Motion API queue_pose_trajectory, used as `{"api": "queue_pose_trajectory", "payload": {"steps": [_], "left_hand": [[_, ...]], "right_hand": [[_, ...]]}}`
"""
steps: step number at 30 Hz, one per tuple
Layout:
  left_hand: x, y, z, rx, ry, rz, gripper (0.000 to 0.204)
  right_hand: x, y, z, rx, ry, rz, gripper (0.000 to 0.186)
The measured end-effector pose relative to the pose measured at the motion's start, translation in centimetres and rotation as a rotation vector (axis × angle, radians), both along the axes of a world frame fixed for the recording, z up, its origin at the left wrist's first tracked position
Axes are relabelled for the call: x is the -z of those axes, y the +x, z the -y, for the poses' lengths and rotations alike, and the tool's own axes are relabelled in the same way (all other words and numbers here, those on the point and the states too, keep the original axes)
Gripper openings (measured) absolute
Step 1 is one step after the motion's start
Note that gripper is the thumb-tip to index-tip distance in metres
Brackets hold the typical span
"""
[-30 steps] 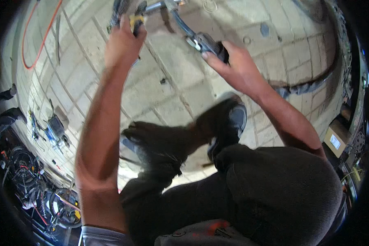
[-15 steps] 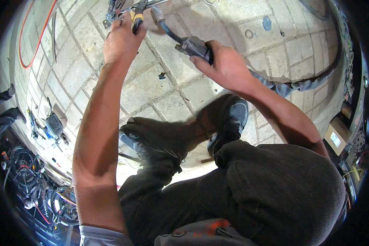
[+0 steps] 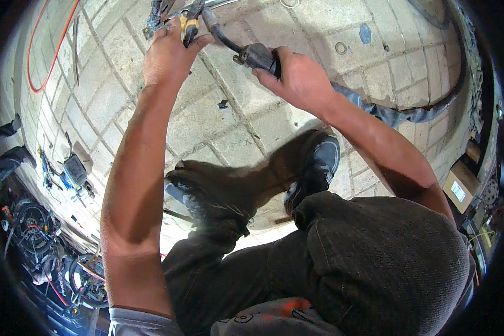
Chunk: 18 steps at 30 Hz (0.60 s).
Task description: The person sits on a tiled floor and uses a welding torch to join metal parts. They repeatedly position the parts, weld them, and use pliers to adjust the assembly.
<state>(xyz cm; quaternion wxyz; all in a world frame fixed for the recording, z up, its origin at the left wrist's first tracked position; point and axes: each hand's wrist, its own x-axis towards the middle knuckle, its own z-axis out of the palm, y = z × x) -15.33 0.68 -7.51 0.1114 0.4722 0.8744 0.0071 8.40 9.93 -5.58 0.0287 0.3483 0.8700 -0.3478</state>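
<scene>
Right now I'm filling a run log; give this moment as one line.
left hand: holds yellow-handled pliers; right hand: grips black bent-necked tool near pliers; orange hose: on paved floor

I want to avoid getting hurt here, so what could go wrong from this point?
The curved-neck tool in the right hand has its tip close to the bare left hand; if it is hot or live, it might burn the fingers. The yellow-handled pliers could slip in that grip. The dark hose on the paving might snag a foot.
</scene>
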Motion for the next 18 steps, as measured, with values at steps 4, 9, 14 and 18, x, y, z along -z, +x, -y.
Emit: {"api": "queue_pose_trajectory", "payload": {"steps": [4, 9, 14, 18], "left_hand": [[0.0, 0.3, -0.1, -0.013, 0.029, 0.003, 0.101], [-0.9, 0.7, -0.4, -0.080, -0.066, 0.051, 0.102], [-2.3, 1.6, -0.6, -0.152, -0.157, 0.097, 0.100], [-2.5, 1.6, -0.3, -0.110, -0.049, 0.078, 0.102]], "right_hand": [[0.5, 0.1, 0.1, 0.001, 0.063, -0.012, 0.050], [1.3, 0.5, 0.7, -0.019, 0.124, -0.093, 0.048], [-0.7, -0.2, 0.7, 0.019, 0.009, 0.034, 0.047], [-1.4, -0.4, 0.7, 0.032, -0.023, 0.032, 0.048]]}}
